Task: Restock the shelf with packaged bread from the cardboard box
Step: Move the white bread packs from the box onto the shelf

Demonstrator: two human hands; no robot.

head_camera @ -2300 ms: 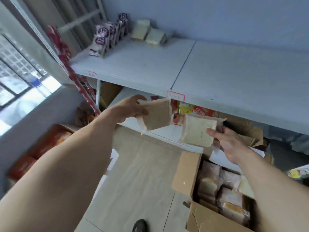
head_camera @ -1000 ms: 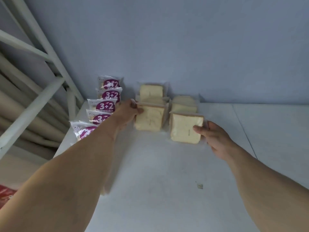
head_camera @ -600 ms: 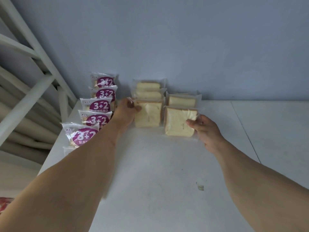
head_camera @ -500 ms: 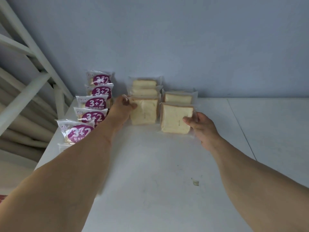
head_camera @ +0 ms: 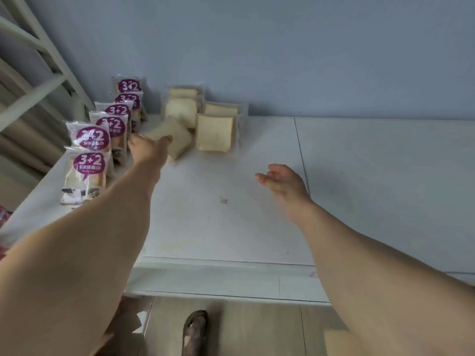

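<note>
On the white shelf (head_camera: 359, 191), plain sliced-bread packages stand in two short rows against the blue wall. The right row's front package (head_camera: 214, 133) stands upright by itself. The left row's front package (head_camera: 177, 140) is tilted toward me and blurred. My left hand (head_camera: 147, 150) is at its near corner, thumb on the wrapper, and seems to pinch it. My right hand (head_camera: 281, 179) hovers over the bare shelf, well in front of the right row, fingers relaxed and empty. The cardboard box is out of view.
A row of several purple-labelled "3+2" bread packs (head_camera: 87, 165) runs along the shelf's left edge, close to my left forearm. A white shelf frame (head_camera: 30, 93) rises at the far left. My shoe (head_camera: 195, 330) shows on the floor below the shelf's front edge.
My right hand let go of the right front package and drew back toward me. My left hand also pulled back, and its package tipped out of the row. The camera tilted down.
</note>
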